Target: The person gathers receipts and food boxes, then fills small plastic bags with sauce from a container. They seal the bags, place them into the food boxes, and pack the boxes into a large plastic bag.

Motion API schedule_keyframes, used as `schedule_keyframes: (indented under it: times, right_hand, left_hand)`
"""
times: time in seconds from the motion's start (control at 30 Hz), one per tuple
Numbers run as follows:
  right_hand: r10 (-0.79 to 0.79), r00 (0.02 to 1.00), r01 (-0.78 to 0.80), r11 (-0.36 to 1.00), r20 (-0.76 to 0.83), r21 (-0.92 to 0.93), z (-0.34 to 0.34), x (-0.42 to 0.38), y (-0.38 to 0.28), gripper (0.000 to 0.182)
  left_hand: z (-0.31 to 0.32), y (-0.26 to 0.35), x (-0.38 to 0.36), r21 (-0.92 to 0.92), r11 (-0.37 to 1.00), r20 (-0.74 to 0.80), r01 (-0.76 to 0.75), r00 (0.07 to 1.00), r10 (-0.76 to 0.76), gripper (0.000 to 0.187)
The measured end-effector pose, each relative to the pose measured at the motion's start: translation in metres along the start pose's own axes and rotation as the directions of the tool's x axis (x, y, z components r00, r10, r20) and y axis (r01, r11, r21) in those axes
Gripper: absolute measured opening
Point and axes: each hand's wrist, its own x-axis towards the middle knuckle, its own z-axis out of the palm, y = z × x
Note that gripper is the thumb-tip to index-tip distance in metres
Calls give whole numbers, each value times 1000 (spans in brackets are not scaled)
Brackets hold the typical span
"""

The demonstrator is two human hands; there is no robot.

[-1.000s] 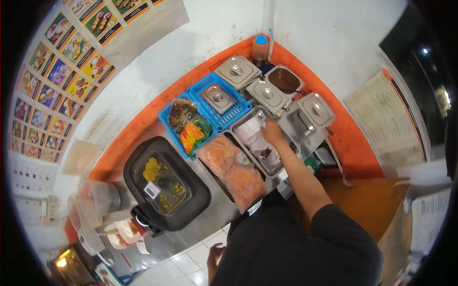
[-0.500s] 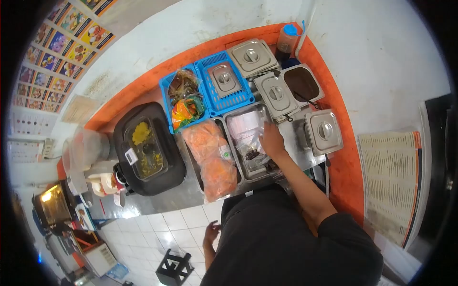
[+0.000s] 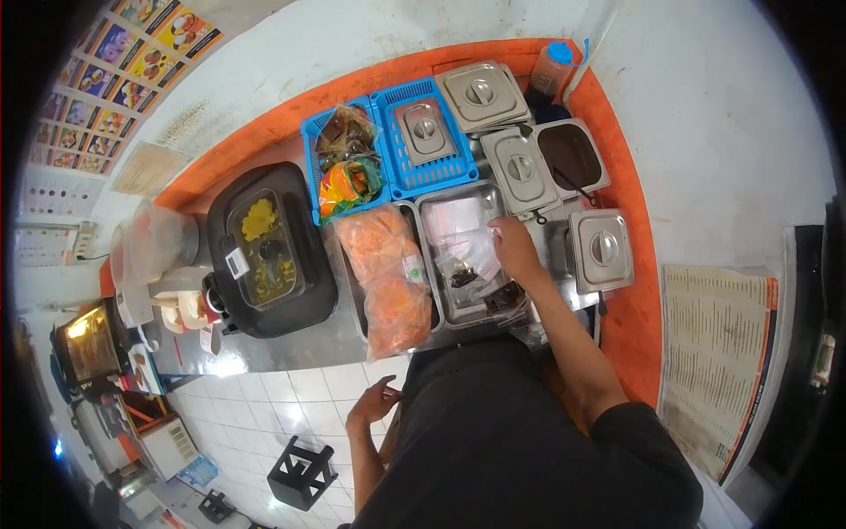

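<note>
My right hand point(image 3: 518, 251) reaches into the right-hand metal tray point(image 3: 421, 231) and has its fingers closed on a clear plastic bag point(image 3: 480, 251). Pale pinkish packets point(image 3: 454, 216) lie at the tray's far end. Toward its near end are small bags with dark contents point(image 3: 460, 275). Close beside it, another metal tray point(image 3: 354, 310) bears large bags of orange food point(image 3: 381, 264). My left hand point(image 3: 377, 401) hangs below the counter's front edge, holding nothing, its fingers loosely apart.
Blue baskets point(image 3: 397, 185), lidded steel pans point(image 3: 520, 167) and an open pan of dark sauce point(image 3: 571, 154) stand behind the trays. A black appliance point(image 3: 313, 304) with a glass lid is at the left. A black stool point(image 3: 300, 472) stands on the floor.
My right hand has drawn slightly toward the tray's right side, with the bag at its fingertips. My left hand has come up and left, closer to the counter edge. The view has shifted a little.
</note>
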Motion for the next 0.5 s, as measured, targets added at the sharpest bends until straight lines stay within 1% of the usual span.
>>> schedule_keyframes:
  times: [0.07,0.1,0.13,0.17,0.2,0.23,0.27,0.33,0.37,0.47,0.5]
  right_hand:
    - [181,964,-223,949,196,221,-33,8,-28,32]
    - [247,918,-342,889,309,306,-48,11,-42,35]
    - [212,903,-367,832,373,416,-55,11,-52,35]
    - [169,886,-397,758,432,517,-58,11,-61,35]
    - [121,867,-432,668,484,607,-64,13,-73,35]
    - [133,780,-514,693,611,506,-81,22,-96,36]
    - [79,813,-470,674,577,570,-78,24,-104,36]
    - [-20,874,-369,624,486,689,-74,23,-119,36]
    - [51,897,-384,584,440,716,-81,24,-129,34]
    - [212,876,-457,650,433,607,-98,25,-127,34]
    - [236,844,-493,695,481,523,-104,29,-129,34]
  left_hand:
    - [-20,52,-8,59,995,43,-76,996,74,57]
    - [-29,85,-12,55,974,-13,-220,975,221,57]
    - [-38,125,-14,59,933,-72,-355,931,358,58]
    - [-43,159,-7,119,856,-217,-503,828,517,58]
    - [-48,193,1,205,756,-342,-621,678,650,58]
    - [-55,237,1,225,701,-353,-676,614,706,57]
    - [-62,271,4,248,640,-360,-727,544,758,55]
    - [-72,288,44,94,599,-229,-795,568,790,60]
    - [-75,293,56,13,573,-162,-819,564,810,62]
    - [-92,300,66,-203,694,-108,-690,721,685,70]
    - [-93,301,70,-262,691,-82,-674,729,680,75]
